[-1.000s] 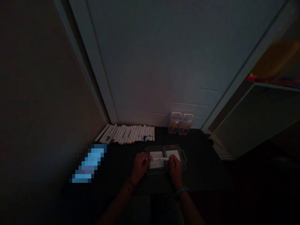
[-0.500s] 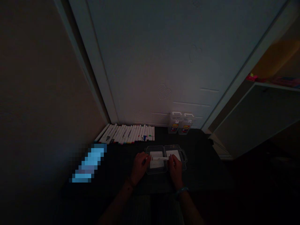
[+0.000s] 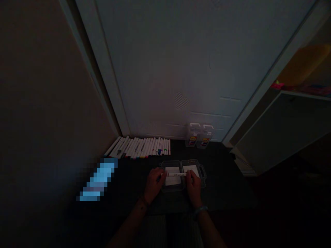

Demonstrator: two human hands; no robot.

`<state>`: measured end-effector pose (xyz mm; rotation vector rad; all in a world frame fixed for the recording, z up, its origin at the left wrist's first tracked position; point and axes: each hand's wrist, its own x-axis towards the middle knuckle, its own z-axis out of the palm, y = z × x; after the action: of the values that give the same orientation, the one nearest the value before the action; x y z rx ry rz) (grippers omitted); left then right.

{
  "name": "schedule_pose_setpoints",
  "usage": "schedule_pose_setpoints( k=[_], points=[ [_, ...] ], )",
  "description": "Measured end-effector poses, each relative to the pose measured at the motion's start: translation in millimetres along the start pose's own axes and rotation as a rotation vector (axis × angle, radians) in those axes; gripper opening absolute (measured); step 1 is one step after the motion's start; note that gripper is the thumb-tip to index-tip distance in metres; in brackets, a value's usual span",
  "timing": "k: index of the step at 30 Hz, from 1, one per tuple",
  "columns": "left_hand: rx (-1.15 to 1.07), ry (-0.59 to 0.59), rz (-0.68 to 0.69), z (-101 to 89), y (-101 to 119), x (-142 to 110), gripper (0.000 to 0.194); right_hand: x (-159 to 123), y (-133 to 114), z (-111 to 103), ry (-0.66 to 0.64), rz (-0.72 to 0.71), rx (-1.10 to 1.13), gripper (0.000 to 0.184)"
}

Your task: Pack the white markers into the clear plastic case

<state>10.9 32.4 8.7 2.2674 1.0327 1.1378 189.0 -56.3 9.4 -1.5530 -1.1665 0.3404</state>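
Above one open case (image 3: 172, 188), left grip (image 3: 154, 181), right grip (image 3: 193, 182) pinch one marker (image 3: 177, 174); two boxes (image 3: 191, 140) (image 3: 204, 141) behind

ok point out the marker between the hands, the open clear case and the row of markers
Held marker (image 3: 177, 174): head view, middle of its white barrel.
Open clear case (image 3: 172, 188): head view, near side of its left half.
Row of markers (image 3: 139, 148): head view, white barrel near the row's middle.

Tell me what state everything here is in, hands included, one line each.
Clear case: open, laid flat.
White sheets: one in each half.
Marker: held crosswise over the case, cap unclear.
Left hand: gripping marker's left end.
Right hand: gripping its right end.
Loose markers: lined up side by side.
Upright cases: standing, seemingly shut.
Blue patch: pixelated, unreadable.
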Motion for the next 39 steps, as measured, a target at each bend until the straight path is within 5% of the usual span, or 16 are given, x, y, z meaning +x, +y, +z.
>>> schedule_pose_setpoints(
  k=[22, 32, 39],
  points=[
    [-0.018, 0.049, -0.085, -3.4, 5, 4, 0.035, -2, -8, -2, -0.034, -0.050, -0.032, 0.025],
    [-0.105, 0.164, -0.314, -5.5, 1, 7, 0.039, -5, -12, 0, -0.162, -0.471, -0.135, 0.024],
    [-0.193, 0.128, -0.395, -3.1, -1, 7, 0.044, -8, -10, 2, -0.196, -0.575, -0.177, 0.026]
  ],
)
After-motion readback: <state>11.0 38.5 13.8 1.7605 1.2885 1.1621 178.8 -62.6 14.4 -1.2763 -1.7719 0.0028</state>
